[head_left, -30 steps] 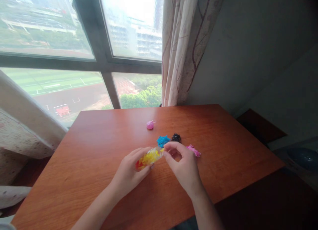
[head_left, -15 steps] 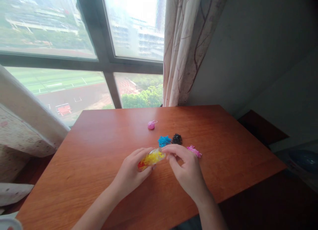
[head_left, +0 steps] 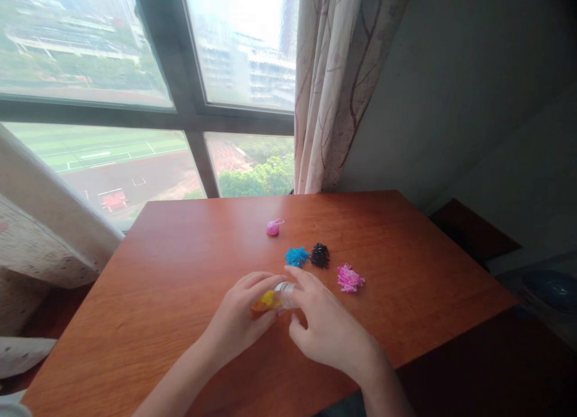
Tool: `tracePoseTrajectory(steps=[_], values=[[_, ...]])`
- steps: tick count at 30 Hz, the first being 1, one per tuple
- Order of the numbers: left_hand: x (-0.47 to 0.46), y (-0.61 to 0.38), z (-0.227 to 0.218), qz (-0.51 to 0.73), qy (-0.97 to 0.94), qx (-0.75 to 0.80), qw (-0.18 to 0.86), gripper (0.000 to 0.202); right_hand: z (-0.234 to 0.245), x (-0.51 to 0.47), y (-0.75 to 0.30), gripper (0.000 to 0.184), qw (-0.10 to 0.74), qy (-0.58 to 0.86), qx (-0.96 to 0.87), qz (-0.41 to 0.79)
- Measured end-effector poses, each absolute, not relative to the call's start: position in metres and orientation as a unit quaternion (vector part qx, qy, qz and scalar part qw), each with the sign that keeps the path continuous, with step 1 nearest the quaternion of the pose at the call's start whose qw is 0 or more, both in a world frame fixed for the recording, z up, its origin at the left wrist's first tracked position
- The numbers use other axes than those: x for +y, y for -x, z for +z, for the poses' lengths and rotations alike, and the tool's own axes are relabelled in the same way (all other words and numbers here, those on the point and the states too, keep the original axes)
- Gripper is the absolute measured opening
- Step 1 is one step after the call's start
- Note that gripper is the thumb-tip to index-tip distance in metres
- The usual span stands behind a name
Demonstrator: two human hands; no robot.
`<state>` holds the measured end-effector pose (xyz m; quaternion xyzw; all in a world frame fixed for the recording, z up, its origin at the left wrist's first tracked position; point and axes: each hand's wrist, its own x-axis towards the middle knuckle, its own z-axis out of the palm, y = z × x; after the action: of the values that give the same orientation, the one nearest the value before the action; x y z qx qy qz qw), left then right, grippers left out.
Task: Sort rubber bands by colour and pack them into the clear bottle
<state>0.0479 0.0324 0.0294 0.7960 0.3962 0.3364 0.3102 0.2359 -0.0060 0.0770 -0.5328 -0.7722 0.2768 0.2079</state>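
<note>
Between left hand, right hand grips, bottle

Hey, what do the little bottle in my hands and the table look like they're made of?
The small bottle looks like clear plastic: yellow contents show through its wall. The table looks like reddish-brown wood or laminate, smooth, with faint grain and a soft sheen.
</note>
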Motion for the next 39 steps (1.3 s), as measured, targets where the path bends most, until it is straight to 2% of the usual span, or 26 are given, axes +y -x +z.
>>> tracePoseTrajectory(steps=[4,7,11,15,23,28,31,39], values=[[0.034,-0.046,0.028,0.348,-0.781,0.4,0.329,0.039,0.082,-0.007,-0.24,0.063,0.232,0.525,-0.773,0.269],[0.035,-0.046,0.026,0.37,-0.748,0.421,0.355,0.035,0.084,-0.008,-0.246,0.063,0.283,0.525,-0.758,0.266],[0.036,-0.047,0.021,0.408,-0.673,0.433,0.439,0.036,0.083,-0.007,-0.254,0.055,0.36,0.517,-0.734,0.252],[0.038,-0.047,0.015,0.413,-0.63,0.416,0.509,0.038,0.078,-0.004,-0.261,0.048,0.383,0.536,-0.719,0.222],[0.038,-0.044,0.008,0.395,-0.664,0.415,0.48,0.034,0.05,0.003,-0.291,0.031,0.425,0.604,-0.635,0.228],[0.038,-0.044,0.008,0.389,-0.676,0.414,0.469,0.032,0.034,0.008,-0.32,0.029,0.47,0.64,-0.568,0.215],[0.039,-0.044,0.01,0.366,-0.69,0.414,0.467,0.034,0.024,0.011,-0.338,0.03,0.458,0.67,-0.557,0.175],[0.039,-0.046,0.012,0.355,-0.717,0.421,0.428,0.041,-0.004,0.026,-0.347,0.031,0.336,0.676,-0.655,0.029]])
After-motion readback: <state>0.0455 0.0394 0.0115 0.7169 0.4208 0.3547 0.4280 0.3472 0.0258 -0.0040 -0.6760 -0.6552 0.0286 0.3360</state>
